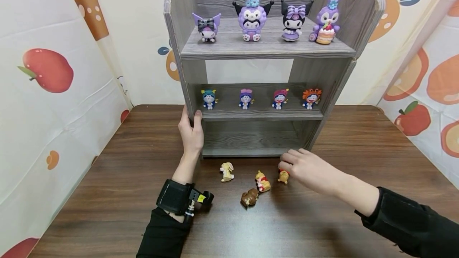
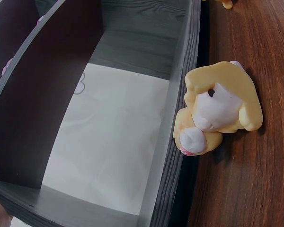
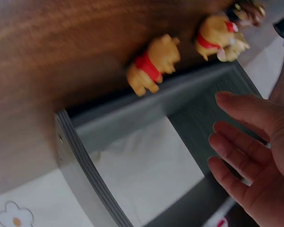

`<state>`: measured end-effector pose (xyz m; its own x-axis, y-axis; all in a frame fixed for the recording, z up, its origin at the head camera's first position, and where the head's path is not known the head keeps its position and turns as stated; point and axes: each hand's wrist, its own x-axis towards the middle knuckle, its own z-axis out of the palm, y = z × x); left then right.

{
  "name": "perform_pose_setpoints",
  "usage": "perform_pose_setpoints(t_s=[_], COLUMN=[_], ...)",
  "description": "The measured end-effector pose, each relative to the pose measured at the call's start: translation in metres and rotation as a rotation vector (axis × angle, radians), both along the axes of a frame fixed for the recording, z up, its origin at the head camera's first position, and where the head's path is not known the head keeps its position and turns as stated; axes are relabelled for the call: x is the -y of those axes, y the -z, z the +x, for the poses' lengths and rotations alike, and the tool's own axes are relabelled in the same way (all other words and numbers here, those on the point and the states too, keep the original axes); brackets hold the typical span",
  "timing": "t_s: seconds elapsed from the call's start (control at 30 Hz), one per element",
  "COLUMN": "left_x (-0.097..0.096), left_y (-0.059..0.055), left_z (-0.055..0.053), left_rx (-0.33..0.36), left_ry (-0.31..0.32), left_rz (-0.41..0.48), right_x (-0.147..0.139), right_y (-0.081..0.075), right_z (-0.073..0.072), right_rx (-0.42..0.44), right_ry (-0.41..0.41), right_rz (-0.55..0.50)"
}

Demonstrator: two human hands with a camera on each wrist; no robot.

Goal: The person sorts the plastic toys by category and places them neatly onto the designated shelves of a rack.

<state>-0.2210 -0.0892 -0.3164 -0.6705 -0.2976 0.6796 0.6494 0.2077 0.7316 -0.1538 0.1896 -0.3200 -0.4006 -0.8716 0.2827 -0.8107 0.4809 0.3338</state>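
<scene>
My left hand point(image 1: 191, 135) grips the left side panel of the grey wooden shelf point(image 1: 261, 52), thumb on its front edge. My right hand point(image 1: 307, 170) hovers low over the table before the shelf's right end, fingers loosely bent and apart in the right wrist view. Just past its fingertips lies a yellow bear figurine in a red shirt point(image 3: 154, 65), partly hidden by the hand in the head view. Further left lie a second bear figurine point(image 1: 263, 181), a brown figurine point(image 1: 249, 198) and a cream long-eared figurine point(image 2: 222, 97).
Purple and black character figures, such as a rabbit with a cake point(image 1: 327, 23), stand on the top shelf. Small blue figures, one with an orange mane point(image 1: 311, 98), line the middle shelf. The bottom compartment point(image 1: 247, 138) has a grey floor. Fruit-print cloth point(image 1: 46, 138) surrounds the brown table point(image 1: 118, 194).
</scene>
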Motion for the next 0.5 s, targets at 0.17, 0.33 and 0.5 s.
perform_pose_setpoints(t_s=[0.17,0.33,0.5], left_x=[0.000,-0.001,-0.001], left_y=[0.000,-0.001,-0.001], left_z=[0.001,0.001,0.001], left_rx=[0.009,0.010,0.004], left_ry=[0.001,-0.003,0.003], left_rz=[0.002,0.003,0.004], right_x=[0.000,-0.002,-0.003], right_y=[0.018,0.031,0.039], right_z=[-0.004,-0.009,-0.014], right_rx=[0.035,0.047,0.019], right_ry=[-0.025,-0.023,-0.022], right_rz=[0.067,0.137,0.195])
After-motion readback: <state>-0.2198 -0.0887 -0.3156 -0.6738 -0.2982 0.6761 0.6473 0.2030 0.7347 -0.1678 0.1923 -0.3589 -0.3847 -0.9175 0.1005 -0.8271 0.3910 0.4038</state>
